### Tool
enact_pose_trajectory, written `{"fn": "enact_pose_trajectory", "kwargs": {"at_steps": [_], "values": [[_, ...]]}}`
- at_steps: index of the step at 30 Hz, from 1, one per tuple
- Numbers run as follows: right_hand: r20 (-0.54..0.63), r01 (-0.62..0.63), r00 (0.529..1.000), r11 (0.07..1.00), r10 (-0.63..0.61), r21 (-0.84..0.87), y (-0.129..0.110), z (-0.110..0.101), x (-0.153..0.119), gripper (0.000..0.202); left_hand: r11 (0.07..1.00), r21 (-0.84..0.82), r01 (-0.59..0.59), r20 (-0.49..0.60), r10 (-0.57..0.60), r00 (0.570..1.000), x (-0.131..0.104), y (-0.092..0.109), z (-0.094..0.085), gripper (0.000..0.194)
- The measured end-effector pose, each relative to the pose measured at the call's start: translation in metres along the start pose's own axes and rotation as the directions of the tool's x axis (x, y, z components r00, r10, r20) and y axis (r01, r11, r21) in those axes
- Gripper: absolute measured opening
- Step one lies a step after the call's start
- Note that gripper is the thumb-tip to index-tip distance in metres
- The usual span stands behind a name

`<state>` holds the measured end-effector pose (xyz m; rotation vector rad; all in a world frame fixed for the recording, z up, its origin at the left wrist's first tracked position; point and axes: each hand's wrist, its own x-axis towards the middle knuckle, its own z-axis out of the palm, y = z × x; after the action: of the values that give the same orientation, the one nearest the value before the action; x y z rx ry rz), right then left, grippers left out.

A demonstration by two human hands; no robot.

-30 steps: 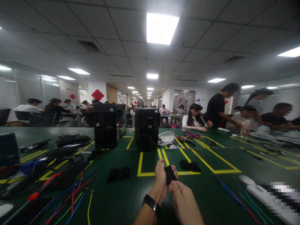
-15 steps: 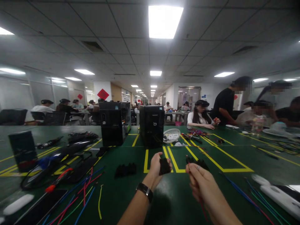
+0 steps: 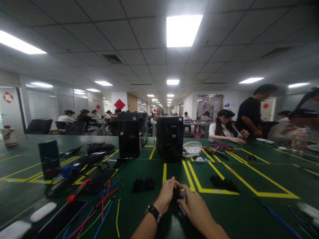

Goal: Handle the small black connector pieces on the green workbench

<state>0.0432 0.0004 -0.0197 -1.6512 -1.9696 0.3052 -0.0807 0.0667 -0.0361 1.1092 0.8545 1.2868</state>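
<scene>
Block (image 3: 176, 193), small and black, held low at centre just above the desk (image 3: 249, 212), now between both hands. Half a second ago gripped by the left hand (image 3: 166, 196) alone, with the right hand (image 3: 196, 209) well apart at 3 o'clock; since then brought together, right fingertips touching the block's 3 o'clock side. Left fingers clamped on the block; right fingers closed together against it, with something thin and reddish between them, too small to name. Judged from that: work turned two-handed, with the gap closed and contact made at the block. Watch (image 3: 152, 212) on the left wrist.

Green desk marked with yellow tape lines. Black pile (image 3: 143, 184) at 10 o'clock from the block, near; a second pile (image 3: 223, 182) at 2 o'clock. Loose coloured wires (image 3: 99, 215) at 8 o'clock, beside a red-handled screwdriver (image 3: 74, 196). Two black towers (image 3: 132, 134) at 12 o'clock, farther back, with a white basket (image 3: 191, 148) just right of them. Seated person (image 3: 225, 127) across the desk at 1 o'clock, others beyond; open office with ceiling light panels
</scene>
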Motion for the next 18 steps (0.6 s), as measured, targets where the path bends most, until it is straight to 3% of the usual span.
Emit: {"fn": "enact_pose_trajectory", "kwargs": {"at_steps": [6,11,14,18], "values": [[0.09,0.139,0.987,0.986,-0.131,-0.094,-0.013,0.011,0.029,0.041,0.926,0.291,-0.241,-0.04,0.263,0.964,0.015,0.01,-0.022,0.016],[0.144,0.188,0.972,0.982,-0.184,-0.017,-0.018,0.018,0.057,0.031,0.81,0.437,-0.391,-0.056,0.458,0.887,0.02,0.041,-0.044,0.027],[0.157,0.224,0.961,0.974,-0.226,0.028,-0.021,0.026,0.071,0.032,0.756,0.51,-0.41,-0.064,0.509,0.858,0.01,0.068,-0.068,0.028],[0.149,0.24,0.958,0.969,-0.246,0.056,-0.028,0.036,0.081,0.034,0.715,0.585,-0.382,-0.092,0.527,0.845,-0.023,0.091,-0.102,0.026]]}}
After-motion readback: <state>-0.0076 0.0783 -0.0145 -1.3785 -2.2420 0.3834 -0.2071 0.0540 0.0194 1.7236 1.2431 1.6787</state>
